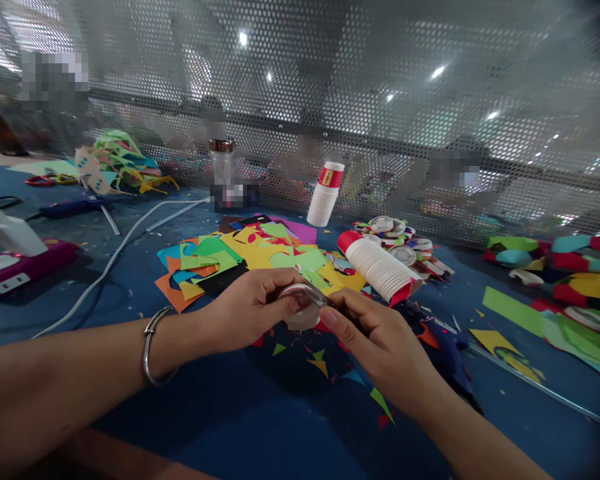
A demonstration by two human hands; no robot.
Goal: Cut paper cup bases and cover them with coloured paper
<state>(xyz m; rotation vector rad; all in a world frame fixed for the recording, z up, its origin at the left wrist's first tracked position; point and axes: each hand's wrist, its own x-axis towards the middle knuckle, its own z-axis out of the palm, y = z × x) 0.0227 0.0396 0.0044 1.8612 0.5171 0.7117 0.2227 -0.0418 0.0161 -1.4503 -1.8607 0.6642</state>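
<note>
My left hand [255, 303] is closed, its thumb and fingers pinching a cut-down white paper cup [303, 319] with a pale round base. My right hand [375, 343] is closed on a narrow shiny grey tool that looks like scissors [316, 294]; its blades lie against the cup's rim, and the handles are hidden by my fingers. Just behind my hands spreads a heap of coloured paper scraps [260, 257]. Small paper snippets [319, 368] lie on the blue table [260, 413] below the cup.
A stack of paper cups [380, 265] lies on its side; another stack [323, 197] stands behind. Round cup bases [403, 255] are piled beside them. At left are a purple power strip [35, 270] and white cable [105, 270]. A glue gun [447, 357] lies right. A perforated metal screen [380, 100] rises behind.
</note>
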